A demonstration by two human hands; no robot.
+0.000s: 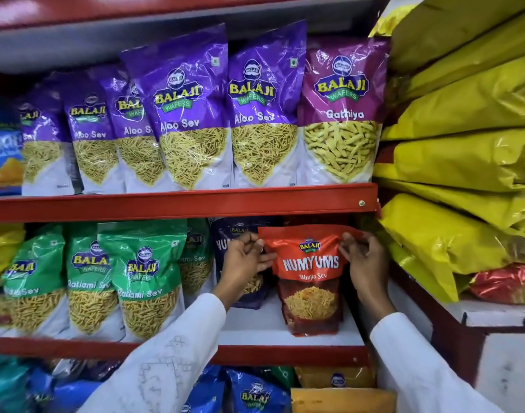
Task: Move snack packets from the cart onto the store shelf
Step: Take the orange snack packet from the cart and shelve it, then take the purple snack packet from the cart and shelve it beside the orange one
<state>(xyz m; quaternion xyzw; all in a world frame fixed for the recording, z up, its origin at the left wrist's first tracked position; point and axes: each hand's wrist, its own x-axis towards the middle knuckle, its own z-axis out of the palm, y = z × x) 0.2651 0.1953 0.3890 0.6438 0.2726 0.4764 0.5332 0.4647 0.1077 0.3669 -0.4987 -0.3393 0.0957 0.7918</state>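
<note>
While the left hand [245,259] and right hand [363,265] pinch the top corners of the red Numyums packet [310,278], standing upright on the middle shelf [255,318] at 5 o'clock of frame centre, placement appears nearly complete; the cart is out of view.

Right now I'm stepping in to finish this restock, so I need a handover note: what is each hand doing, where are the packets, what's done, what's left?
Left hand: pinching the top left corner of the red Numyums packet.
Right hand: pinching its top right corner.
The packet stands upright on the middle shelf, right of a dark blue Numyums packet.
Done: green Ratlami Sev packets fill the shelf's left part.
Left: release the red packet; bare shelf remains in front. The cart is out of view.
</note>
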